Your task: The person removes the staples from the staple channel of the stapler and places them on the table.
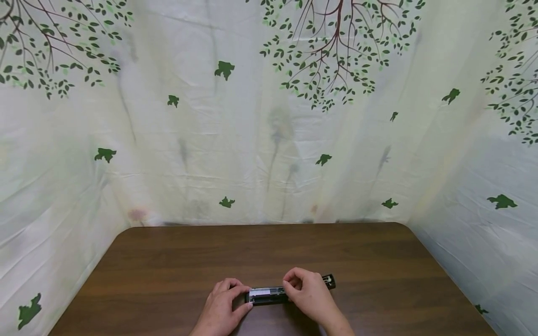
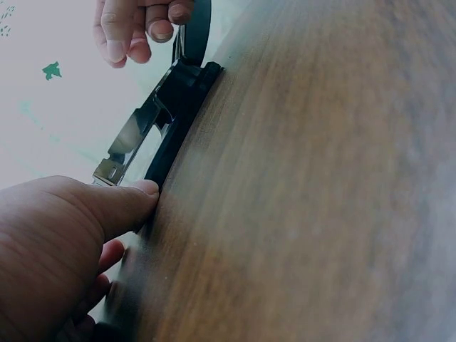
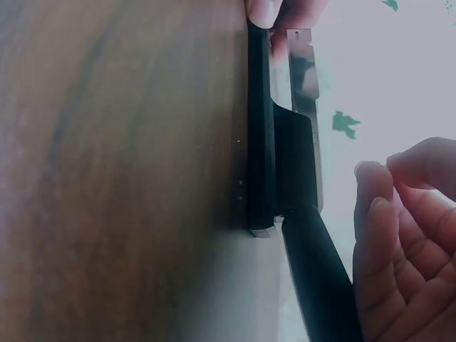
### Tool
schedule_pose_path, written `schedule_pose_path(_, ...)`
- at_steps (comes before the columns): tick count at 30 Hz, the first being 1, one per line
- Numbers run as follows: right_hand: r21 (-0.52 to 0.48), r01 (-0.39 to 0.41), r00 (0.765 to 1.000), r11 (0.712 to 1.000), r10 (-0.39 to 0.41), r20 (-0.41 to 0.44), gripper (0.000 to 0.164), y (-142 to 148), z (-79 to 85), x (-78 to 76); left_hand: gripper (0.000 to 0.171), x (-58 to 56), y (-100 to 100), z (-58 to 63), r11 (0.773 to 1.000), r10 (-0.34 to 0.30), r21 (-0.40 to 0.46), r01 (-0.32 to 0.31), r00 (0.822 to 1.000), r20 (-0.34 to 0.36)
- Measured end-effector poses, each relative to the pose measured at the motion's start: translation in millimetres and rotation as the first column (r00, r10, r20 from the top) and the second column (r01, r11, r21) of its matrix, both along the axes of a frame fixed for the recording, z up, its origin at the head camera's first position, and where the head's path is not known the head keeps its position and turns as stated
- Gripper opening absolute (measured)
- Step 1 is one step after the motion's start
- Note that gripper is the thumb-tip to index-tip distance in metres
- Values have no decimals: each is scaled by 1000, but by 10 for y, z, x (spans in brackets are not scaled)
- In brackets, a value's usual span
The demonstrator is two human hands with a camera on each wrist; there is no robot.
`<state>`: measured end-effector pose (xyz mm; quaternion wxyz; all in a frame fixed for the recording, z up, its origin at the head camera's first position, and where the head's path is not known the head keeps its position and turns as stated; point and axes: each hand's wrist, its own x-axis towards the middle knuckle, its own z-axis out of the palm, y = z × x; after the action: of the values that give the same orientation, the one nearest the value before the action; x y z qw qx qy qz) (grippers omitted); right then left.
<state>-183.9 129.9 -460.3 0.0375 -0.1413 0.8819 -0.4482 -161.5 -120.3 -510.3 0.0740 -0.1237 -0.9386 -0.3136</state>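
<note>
A black stapler lies on the wooden table, its cover swung back away from the base and its metal magazine exposed. My left hand grips the stapler's left end, the thumb along the near side of the base and the fingers at the far side. Over the right part of the stapler is my right hand, fingers curled and thumb against the forefinger. In the right wrist view these fingertips stand apart from the stapler, and nothing shows between them. From the head, this hand hides the hinge.
The brown table has rounded far corners. Behind it and at both sides hangs a pale curtain printed with branches and green leaf shapes.
</note>
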Motion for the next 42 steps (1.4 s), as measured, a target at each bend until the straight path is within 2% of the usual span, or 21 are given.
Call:
schedule_pose_path(10, -9, -3, 999, 1000, 2, -34, 7, -67, -112, 13, 31, -2, 3, -3, 1000, 3, 8, -3, 1000, -18)
schedule_pose_path(17, 18, -16, 999, 1000, 17, -39, 8, -108, -118, 49, 31, -10, -3, 4, 1000, -10, 13, 10, 1000, 8)
schedule_pose_path(31, 68, 25, 999, 997, -23, -44, 8, -177, -146, 69, 32, 5, -13, 1, 1000, -5, 19, 5, 1000, 12)
schedule_pose_path(42, 33, 37, 998, 999, -39, 55, 9, -265, -160, 98, 31, 6, -16, -9, 1000, 7, 19, -7, 999, -33)
